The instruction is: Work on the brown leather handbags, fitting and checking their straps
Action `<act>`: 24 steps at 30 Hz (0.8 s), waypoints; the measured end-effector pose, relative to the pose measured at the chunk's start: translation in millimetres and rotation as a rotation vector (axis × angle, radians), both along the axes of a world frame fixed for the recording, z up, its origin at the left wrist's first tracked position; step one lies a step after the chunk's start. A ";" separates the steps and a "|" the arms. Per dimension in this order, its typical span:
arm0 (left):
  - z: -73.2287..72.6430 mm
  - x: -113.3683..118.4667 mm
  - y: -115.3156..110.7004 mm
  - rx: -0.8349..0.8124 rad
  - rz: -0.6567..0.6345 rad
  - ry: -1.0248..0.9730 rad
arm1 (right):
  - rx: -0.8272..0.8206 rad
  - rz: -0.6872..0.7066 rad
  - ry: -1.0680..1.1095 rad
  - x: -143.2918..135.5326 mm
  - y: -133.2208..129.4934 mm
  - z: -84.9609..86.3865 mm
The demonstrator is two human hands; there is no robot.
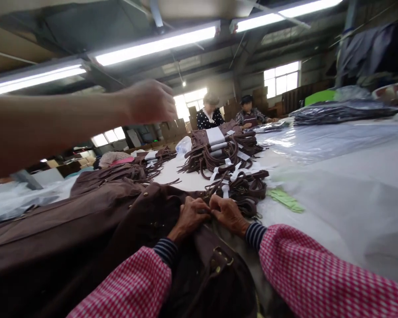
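My left hand (192,215) and my right hand (228,213) are side by side at the upper edge of a dark brown fabric bag (219,282). Both have their fingers closed in a pinch on that edge, fingertips nearly touching; what exactly lies between them is hidden. The bag is close in front of me, with brass-coloured buckle hardware (223,259) on a strap and a zip along its right side. Just beyond my hands is a bundle of brown bag handles (252,187) with white wrapping on them.
A co-worker's bare arm (86,117), blurred, reaches in from the left. Brown bags (53,225) are heaped at left, and a stack of bags (215,145) stands ahead. A green glove-like cloth (287,199) and plastic sheets (325,137) lie on the white table (334,221). Two people sit beyond.
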State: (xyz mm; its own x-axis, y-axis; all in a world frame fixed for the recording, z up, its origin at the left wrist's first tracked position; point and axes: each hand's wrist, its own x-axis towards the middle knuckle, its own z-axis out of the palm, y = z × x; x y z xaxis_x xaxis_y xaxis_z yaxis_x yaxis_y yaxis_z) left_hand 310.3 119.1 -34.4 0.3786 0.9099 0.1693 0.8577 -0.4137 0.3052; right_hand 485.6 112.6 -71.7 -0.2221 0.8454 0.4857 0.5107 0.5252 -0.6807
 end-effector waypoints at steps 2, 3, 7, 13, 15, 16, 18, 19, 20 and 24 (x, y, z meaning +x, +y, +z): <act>-3.5 -1.8 -1.4 0.017 -0.038 -0.061 | 0.008 -0.017 -0.022 -1.3 -1.8 1.7; -4.9 -2.0 -2.1 0.027 -0.057 -0.083 | 0.006 -0.025 -0.024 -1.4 -2.4 2.9; -12.6 -1.4 0.7 0.108 -0.093 -0.164 | -0.031 -0.014 -0.043 1.4 -1.5 11.1; -23.4 1.7 7.1 0.229 -0.190 -0.117 | -0.146 0.177 -0.027 16.8 -15.7 22.0; -24.5 2.6 6.0 0.244 -0.189 -0.115 | -0.151 0.185 -0.048 26.4 -34.2 21.6; -25.2 2.8 5.7 0.242 -0.184 -0.129 | -0.137 0.172 -0.067 32.7 -45.4 20.9; -27.4 2.9 6.6 0.221 -0.163 -0.196 | -0.092 0.131 -0.102 49.2 -68.4 20.3; -29.0 2.9 7.7 0.206 -0.148 -0.243 | -0.071 0.104 -0.116 59.8 -78.7 20.9; -30.7 3.0 9.0 0.188 -0.130 -0.292 | -0.061 0.066 -0.126 72.2 -87.3 22.2; -35.3 4.0 10.7 0.132 -0.048 -0.423 | -0.112 -0.161 -0.137 132.6 -98.7 31.9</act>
State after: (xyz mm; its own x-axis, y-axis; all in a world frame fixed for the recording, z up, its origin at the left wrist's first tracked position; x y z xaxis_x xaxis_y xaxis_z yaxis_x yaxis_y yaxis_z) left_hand 314.3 129.8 -69.7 0.2925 0.8532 0.4317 0.6473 -0.5090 0.5673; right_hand 618.2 13.9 -39.9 -0.1378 0.9221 0.3617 0.6735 0.3550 -0.6484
